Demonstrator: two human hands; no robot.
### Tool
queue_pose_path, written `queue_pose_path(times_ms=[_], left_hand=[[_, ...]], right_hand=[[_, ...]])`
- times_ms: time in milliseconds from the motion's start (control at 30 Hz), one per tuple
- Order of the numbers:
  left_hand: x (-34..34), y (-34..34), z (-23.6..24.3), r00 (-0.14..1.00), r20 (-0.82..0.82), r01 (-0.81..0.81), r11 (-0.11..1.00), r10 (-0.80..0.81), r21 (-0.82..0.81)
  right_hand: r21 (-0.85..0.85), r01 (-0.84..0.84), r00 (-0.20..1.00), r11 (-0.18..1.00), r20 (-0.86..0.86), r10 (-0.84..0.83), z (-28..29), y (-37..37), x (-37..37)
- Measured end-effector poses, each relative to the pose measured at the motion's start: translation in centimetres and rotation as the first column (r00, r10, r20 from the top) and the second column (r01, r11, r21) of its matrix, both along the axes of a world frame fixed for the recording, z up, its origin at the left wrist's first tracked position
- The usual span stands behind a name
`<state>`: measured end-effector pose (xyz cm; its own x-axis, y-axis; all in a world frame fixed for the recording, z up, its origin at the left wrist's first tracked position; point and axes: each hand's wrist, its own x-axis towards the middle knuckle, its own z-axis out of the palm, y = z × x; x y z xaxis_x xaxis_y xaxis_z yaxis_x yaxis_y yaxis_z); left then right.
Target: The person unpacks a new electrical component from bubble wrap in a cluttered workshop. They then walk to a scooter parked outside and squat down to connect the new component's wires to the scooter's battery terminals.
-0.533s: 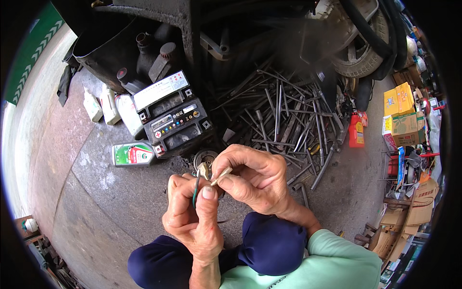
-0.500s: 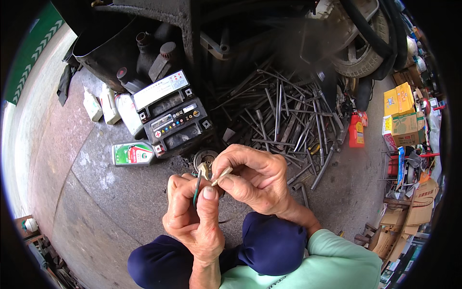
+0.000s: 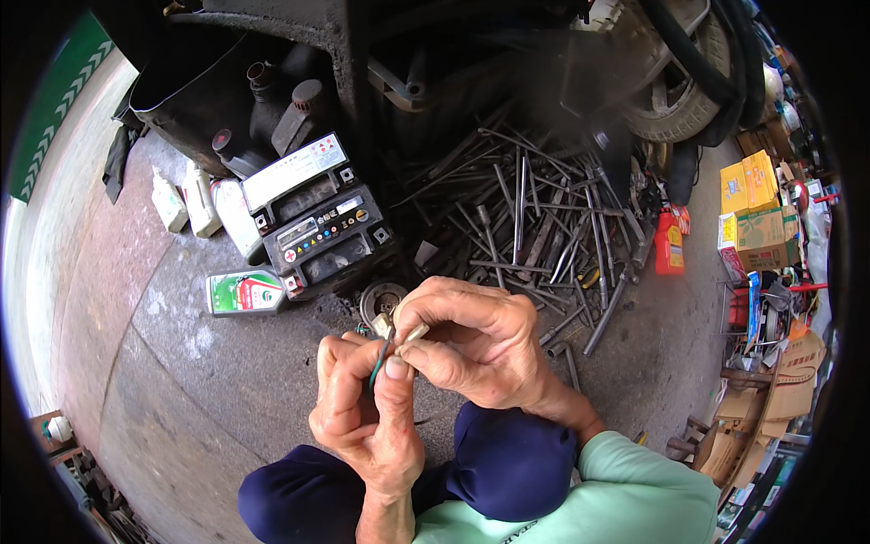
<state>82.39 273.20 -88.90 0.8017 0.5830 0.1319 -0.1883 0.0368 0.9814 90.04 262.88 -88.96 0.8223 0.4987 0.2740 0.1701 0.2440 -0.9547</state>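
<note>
Low in front of my knees, my two hands meet at the fingertips. My left hand (image 3: 367,412) is closed, its thumb and forefinger pinching a thin dark green wire (image 3: 376,367). Between the thumb and fingers of my right hand (image 3: 480,340) is a small pale connector (image 3: 416,333), pinched close to the left thumb tip. Another pale piece (image 3: 381,323) shows at the wire's upper end, touching or just beside the fingers. How the wire joins these pieces is hidden by my fingertips. Just beyond the hands, a round metal part (image 3: 383,297) lies on the floor.
Two black batteries (image 3: 328,238) stand ahead to the left, with a green and white bottle (image 3: 246,292) beside them. A heap of metal tools (image 3: 553,213) spreads ahead. A red bottle (image 3: 670,241) and cardboard boxes (image 3: 767,238) are at right; a wheel (image 3: 681,107) is beyond.
My right hand and the pale connector have shifted slightly down and left, closer to the left fingertips. The wire leans more to the right at its top. Both hands keep their pinch.
</note>
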Motion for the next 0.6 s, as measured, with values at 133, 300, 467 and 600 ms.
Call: queue_pose_path(times_ms=[133, 300, 467, 600], left_hand=[[0.1, -0.1, 0.0, 0.995, 0.001, 0.092, 0.954, -0.095, -0.285], [-0.1, 0.2, -0.2, 0.990, -0.036, 0.120, 0.934, -0.140, -0.337], [-0.2, 0.4, -0.6, 0.991, 0.018, 0.129, 0.921, -0.132, -0.368], [-0.1, 0.6, -1.0, 0.986, 0.076, 0.163, 0.816, -0.146, -0.555]], right_hand=[[0.105, 0.022, 0.993, 0.994, -0.119, -0.009, 0.3, 0.2, 0.0], [0.158, -0.020, 0.962, 0.987, -0.266, 0.062, 0.5, -0.3, -0.1], [0.032, 0.002, 0.999, 0.999, -0.050, 0.000, 0.0, 0.0, 0.2], [-0.070, 0.076, 0.987, 0.995, 0.150, -0.065, 0.3, -0.2, 0.1]])
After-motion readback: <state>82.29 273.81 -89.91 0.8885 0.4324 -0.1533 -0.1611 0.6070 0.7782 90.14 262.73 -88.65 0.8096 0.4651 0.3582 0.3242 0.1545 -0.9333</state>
